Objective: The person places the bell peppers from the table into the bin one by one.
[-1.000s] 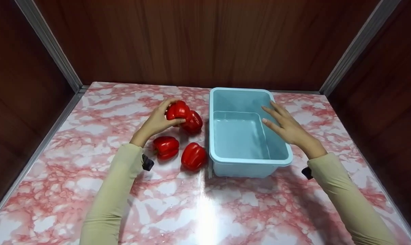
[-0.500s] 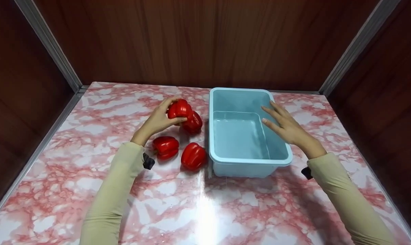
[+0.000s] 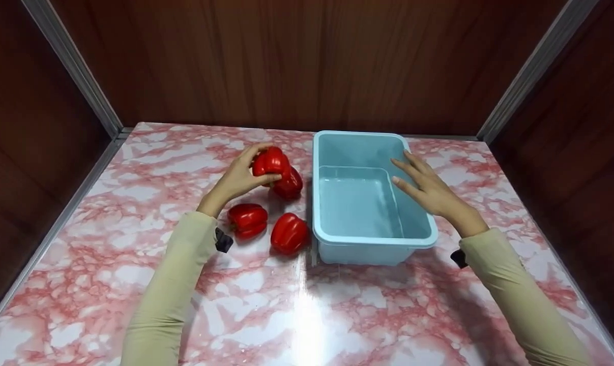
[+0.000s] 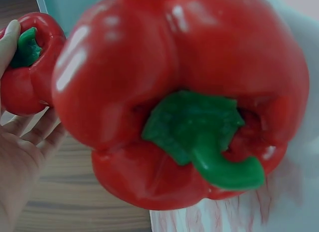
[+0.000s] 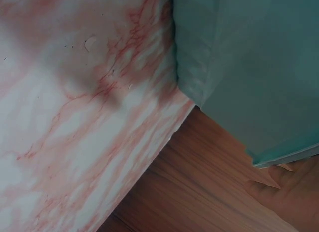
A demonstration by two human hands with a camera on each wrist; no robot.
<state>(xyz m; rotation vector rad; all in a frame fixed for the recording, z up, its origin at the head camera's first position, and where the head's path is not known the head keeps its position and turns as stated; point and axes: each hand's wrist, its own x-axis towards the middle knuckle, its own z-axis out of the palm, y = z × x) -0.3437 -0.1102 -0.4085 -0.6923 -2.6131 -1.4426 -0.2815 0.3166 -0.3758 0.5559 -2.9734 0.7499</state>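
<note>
A red bell pepper point(image 3: 271, 161) is gripped between the thumb and fingers of my left hand point(image 3: 235, 178). In the left wrist view, the held pepper point(image 4: 27, 87) shows its green stem. Just beyond it in the head view lies a second pepper point(image 3: 291, 184), partly covered. Two more peppers sit nearer, one by my left wrist point(image 3: 248, 221) and one beside the bin point(image 3: 289, 234). My right hand point(image 3: 429, 190), fingers spread and fairly straight, is at the right rim of a light blue plastic bin point(image 3: 373, 241). Whether it touches the rim is unclear.
The pink and white marbled tabletop point(image 3: 225, 325) ends at a dark wood panel point(image 3: 286, 61) behind. Similar panels with grey metal edging stand on both sides. A large pepper point(image 4: 184, 57) fills the foreground of the left wrist view. The bin holds nothing visible.
My left hand has shifted slightly right and away from me, carrying the gripped pepper. The right hand, the bin and the other peppers have stayed in place.
</note>
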